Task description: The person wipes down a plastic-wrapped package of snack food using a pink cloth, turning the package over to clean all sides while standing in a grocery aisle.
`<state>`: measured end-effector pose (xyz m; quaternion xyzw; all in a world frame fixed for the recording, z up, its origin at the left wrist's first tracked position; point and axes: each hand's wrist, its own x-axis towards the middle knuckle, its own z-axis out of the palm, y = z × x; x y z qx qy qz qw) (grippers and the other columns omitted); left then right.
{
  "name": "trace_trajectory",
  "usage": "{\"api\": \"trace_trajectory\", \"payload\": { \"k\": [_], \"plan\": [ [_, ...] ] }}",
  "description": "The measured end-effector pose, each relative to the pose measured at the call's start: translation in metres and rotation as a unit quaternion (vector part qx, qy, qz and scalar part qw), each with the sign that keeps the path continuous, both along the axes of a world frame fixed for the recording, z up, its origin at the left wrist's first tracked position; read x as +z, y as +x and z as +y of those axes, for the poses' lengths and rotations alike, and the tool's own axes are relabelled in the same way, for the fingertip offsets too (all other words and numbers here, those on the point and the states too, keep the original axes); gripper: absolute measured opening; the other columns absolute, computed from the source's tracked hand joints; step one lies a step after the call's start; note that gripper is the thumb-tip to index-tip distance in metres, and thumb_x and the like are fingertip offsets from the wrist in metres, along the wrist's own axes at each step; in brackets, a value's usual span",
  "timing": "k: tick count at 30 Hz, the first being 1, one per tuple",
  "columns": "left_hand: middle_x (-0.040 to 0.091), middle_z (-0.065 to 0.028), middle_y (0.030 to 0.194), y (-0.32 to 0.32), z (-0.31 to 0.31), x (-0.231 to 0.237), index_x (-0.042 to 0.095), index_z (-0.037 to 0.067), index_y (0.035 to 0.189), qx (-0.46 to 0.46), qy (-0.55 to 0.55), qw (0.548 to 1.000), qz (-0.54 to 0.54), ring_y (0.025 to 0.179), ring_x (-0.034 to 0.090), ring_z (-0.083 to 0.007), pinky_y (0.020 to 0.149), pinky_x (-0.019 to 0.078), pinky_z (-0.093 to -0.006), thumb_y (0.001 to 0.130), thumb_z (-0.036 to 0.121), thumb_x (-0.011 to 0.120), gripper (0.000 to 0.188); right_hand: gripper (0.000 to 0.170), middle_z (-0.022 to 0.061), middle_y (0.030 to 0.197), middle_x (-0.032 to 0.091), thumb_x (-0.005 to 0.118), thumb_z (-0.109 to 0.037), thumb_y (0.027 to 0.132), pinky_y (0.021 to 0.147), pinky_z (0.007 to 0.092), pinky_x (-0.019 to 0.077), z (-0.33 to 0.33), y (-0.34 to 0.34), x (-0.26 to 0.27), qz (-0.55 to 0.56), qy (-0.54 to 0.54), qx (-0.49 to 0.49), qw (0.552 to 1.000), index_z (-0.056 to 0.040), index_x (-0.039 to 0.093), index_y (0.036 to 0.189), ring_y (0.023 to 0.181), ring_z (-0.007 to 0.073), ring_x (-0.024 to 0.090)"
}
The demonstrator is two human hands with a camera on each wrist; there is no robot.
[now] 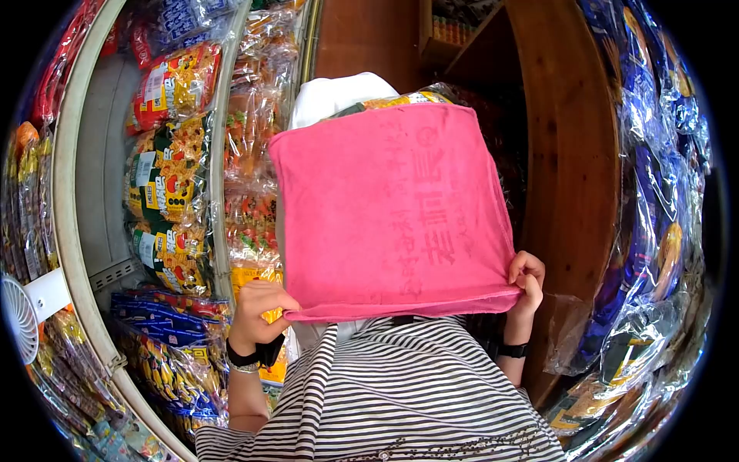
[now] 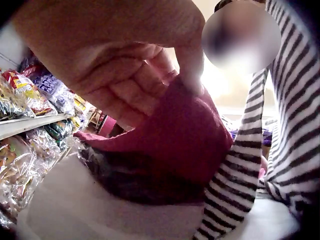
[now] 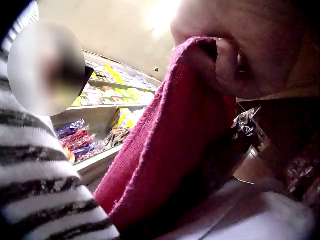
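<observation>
A pink cloth (image 1: 369,208) with darker printed characters is spread out in front of the person's striped shirt. My left hand (image 1: 262,312) pinches its near left corner between thumb and fingers. At the near right corner, my right hand (image 1: 527,281) grips the edge with curled fingers. Seen in the left wrist view, the cloth (image 2: 175,130) hangs down from the thumb and fingertips. The right wrist view has the cloth's folded edge (image 3: 165,115) rising to the fingers. Beyond the far edge show a white item (image 1: 339,98) and part of a yellow packet (image 1: 416,98), mostly hidden under the cloth.
Shelves on the left hold several bagged snacks (image 1: 169,181) and blue packets (image 1: 165,316). A small white fan (image 1: 19,319) is fixed at the far left. On the right stands a brown wooden panel (image 1: 570,177), with blue plastic-wrapped packs (image 1: 654,208) beyond it.
</observation>
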<state>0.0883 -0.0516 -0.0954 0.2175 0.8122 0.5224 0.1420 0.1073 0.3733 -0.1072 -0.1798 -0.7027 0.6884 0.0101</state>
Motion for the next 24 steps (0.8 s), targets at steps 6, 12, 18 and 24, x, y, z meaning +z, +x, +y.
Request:
{"api": "trace_trajectory", "payload": {
  "k": [6, 12, 18, 24],
  "plan": [
    [0.067, -0.0095, 0.069, -0.003, -0.002, 0.013, 0.068, 0.003, 0.076, -0.055, 0.022, 0.991, -0.118, 0.063, 0.067, -0.0256, 0.059, 0.0502, -0.0313, 0.070, 0.006, 0.072, 0.008, 0.016, 0.0011, 0.056, 0.045, 0.046, -0.018, 0.057, 0.053, 0.0243, 0.0235, 0.007, 0.010, 0.009, -0.014, 0.009, 0.015, 1.000, -0.0028, 0.045, 0.055, 0.055, 0.0080, 0.035],
    [0.068, -0.0081, 0.073, -0.026, -0.010, 0.012, 0.066, 0.002, 0.076, 0.065, 0.027, 0.996, -0.057, 0.065, 0.066, -0.0163, 0.061, 0.0485, -0.0271, 0.075, 0.008, 0.070, 0.006, 0.017, -0.0006, 0.071, 0.045, 0.052, -0.019, 0.068, 0.061, 0.0213, 0.0246, -0.009, -0.036, 0.012, 0.068, -0.053, -0.039, 0.996, -0.0027, 0.049, 0.070, 0.066, 0.0068, 0.037],
    [0.067, -0.0049, 0.096, -0.096, 0.002, -0.016, 0.062, 0.004, 0.098, 0.309, 0.133, 0.939, -0.072, 0.082, 0.062, -0.0091, 0.065, 0.0456, -0.0216, 0.091, 0.012, 0.060, 0.011, 0.031, 0.0098, 0.101, 0.064, 0.048, -0.020, 0.092, 0.079, 0.0239, 0.0456, -0.034, -0.133, 0.018, 0.102, -0.190, 0.002, 0.977, 0.0051, 0.059, 0.106, 0.090, 0.0129, 0.059],
    [0.066, -0.0023, 0.105, -0.132, 0.007, -0.078, 0.051, 0.009, 0.128, 0.324, 0.146, 0.904, -0.237, 0.091, 0.061, -0.0067, 0.079, 0.0474, -0.0216, 0.096, 0.021, 0.060, 0.036, 0.035, 0.0096, 0.103, 0.067, 0.061, -0.001, 0.089, 0.081, 0.0220, 0.0496, -0.034, -0.179, -0.035, -0.010, -0.028, 0.088, 0.996, 0.0067, 0.056, 0.122, 0.090, 0.0119, 0.065]
  ]
}}
